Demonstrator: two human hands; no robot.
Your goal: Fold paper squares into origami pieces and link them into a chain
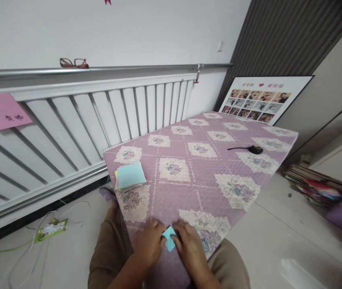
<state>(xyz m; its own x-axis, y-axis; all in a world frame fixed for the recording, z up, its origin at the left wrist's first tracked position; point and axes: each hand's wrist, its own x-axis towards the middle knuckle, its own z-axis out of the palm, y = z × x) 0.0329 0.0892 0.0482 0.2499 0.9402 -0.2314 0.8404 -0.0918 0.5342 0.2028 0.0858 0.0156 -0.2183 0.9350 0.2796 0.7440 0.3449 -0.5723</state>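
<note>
A small light-blue folded paper [170,239] lies near the front end of the table, diamond-shaped with crease lines meeting at its middle. My left hand [152,241] grips its left corner, thumb on top and fingers curled at the edge. On the opposite corner, my right hand [189,241] pinches it in the same way. What the fingertips do beneath the paper is hidden. Farther off to the left sits a stack of square coloured paper [131,176], with a light-blue sheet on top and yellow and pink edges showing below.
A purple flowered cloth covers the table [177,196]. On it are a black corded object [255,149] at right and a photo board [255,98] at the far end. A white radiator [146,108] runs along the left, with glasses [74,63] on the pipe above.
</note>
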